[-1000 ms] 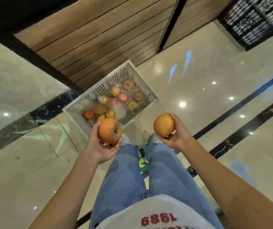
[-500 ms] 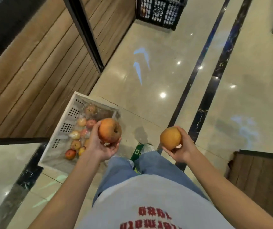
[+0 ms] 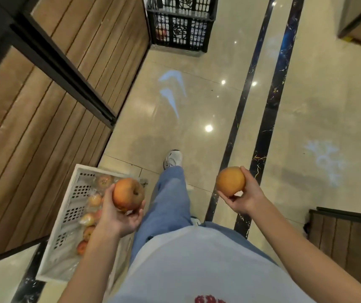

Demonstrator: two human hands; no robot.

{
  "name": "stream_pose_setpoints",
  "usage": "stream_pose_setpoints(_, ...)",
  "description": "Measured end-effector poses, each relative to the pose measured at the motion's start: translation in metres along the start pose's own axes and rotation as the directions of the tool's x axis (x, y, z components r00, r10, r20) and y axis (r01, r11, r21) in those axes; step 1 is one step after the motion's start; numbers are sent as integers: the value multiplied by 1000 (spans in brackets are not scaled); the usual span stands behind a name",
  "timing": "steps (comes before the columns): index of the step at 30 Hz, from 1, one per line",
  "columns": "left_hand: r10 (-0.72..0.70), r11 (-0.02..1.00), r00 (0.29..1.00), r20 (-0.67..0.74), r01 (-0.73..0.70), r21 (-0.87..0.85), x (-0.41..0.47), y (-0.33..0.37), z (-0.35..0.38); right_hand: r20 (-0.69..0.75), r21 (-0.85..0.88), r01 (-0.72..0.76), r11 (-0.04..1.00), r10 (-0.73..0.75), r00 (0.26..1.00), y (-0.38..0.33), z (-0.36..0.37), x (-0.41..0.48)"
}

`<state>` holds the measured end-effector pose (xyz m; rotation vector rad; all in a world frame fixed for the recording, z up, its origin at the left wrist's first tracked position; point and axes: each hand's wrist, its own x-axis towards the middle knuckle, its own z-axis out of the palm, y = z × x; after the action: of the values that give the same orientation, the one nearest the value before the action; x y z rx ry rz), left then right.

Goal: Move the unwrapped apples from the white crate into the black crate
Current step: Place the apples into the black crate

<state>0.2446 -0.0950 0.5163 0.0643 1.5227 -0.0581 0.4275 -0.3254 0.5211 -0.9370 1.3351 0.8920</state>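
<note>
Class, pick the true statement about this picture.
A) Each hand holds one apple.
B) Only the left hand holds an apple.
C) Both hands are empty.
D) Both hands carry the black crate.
A: the left hand grips a reddish apple and the right hand grips a yellowish apple.

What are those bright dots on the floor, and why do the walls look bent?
Head view: the dots are glare, likely lamps mirrored in the polished floor; the wide-angle lens curves the planks of the wooden wall; the black crate looks slightly soft, the apple in the left hand fairly sharp.
</note>
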Motion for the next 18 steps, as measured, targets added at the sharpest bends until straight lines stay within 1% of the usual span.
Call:
stream_pose_setpoints(4,-25,997,999,44,22,76,2,59,77,15,58,26,998,-26,1000,-48,71,2)
stream_pose_setpoints(9,9,981,996,89,-26,193,-15,130,197,49,193,27,981,-38,998,-104,153,-9)
stream_pose_setpoints(14,20,940,990,142,-67,334,-26,174,314,70,283,16,959,-37,997,-160,201,-15)
stream_pose_setpoints(18,16,925,989,148,-71,373,-16,204,399,48,373,-30,927,13,999,-211,237,-1)
